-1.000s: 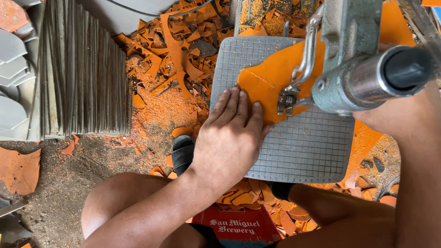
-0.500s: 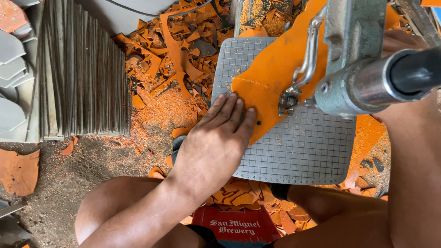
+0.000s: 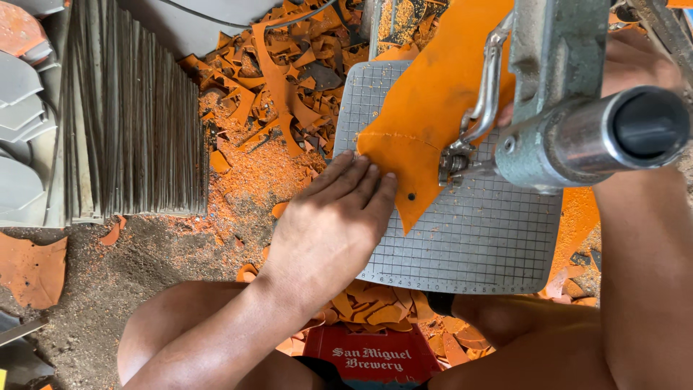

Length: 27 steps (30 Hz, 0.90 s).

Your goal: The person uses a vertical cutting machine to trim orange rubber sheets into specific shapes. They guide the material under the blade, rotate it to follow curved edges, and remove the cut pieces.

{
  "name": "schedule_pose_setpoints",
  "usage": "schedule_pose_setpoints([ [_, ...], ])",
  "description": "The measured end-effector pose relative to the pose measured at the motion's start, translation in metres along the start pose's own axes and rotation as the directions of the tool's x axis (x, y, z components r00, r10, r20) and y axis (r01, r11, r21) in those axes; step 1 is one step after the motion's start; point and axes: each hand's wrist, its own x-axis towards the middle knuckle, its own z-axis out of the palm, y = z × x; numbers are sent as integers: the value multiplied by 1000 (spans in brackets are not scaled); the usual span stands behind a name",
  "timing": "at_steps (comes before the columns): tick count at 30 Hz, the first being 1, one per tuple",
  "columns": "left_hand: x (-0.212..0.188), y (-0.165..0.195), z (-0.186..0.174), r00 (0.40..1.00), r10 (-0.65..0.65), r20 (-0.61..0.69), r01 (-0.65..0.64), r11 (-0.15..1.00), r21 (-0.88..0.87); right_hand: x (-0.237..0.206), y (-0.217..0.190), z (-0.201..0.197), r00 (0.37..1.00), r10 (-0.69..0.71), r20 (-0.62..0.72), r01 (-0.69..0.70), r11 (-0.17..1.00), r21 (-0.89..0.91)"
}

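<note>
An orange sheet (image 3: pixel 433 108) lies on a grey gridded cutting table (image 3: pixel 469 245), under the metal arm of a saw machine (image 3: pixel 577 137). Its blade foot (image 3: pixel 453 165) sits at the sheet's right edge, at the end of a thin cut line. My left hand (image 3: pixel 332 224) presses flat on the sheet's lower left corner, fingers together. My right hand (image 3: pixel 635 61) is mostly hidden behind the machine arm at the upper right, near the sheet's far side. What its fingers do cannot be seen.
A stack of thin grey sheets (image 3: pixel 137 115) stands on edge at the left, with rounded grey pieces (image 3: pixel 18 130) beside it. Orange offcuts (image 3: pixel 281 79) and dust cover the ground behind the table. A red crate (image 3: pixel 372 357) sits between my knees.
The orange sheet has turned and slid toward the upper right under the blade foot. My left hand moved with it, shifting from the sheet's middle to its lower left corner.
</note>
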Motion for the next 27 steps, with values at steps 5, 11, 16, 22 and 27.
schedule_pose_setpoints([
  [5, 22, -22, -3, 941, 42, 336, 1, 992, -128, 13, -11, 22, 980, 124, -157, -130, 991, -26],
  [11, 46, -48, 3, 967, 237, 97, -207, 945, -251, 31, -11, 37, 934, 312, -172, -327, 943, -64],
  [16, 34, -38, 7, 975, 190, 116, -158, 958, -240, 30, -34, 31, 884, 459, -91, -468, 870, -157],
  [22, 16, -18, 10, 994, 95, 49, -84, 978, -189, -4, -120, -5, 649, 729, 218, -662, 682, -310],
  [27, 12, -7, 11, 999, 47, 19, -44, 992, -120, -8, -178, 6, 740, 655, 152, -644, 756, -118],
])
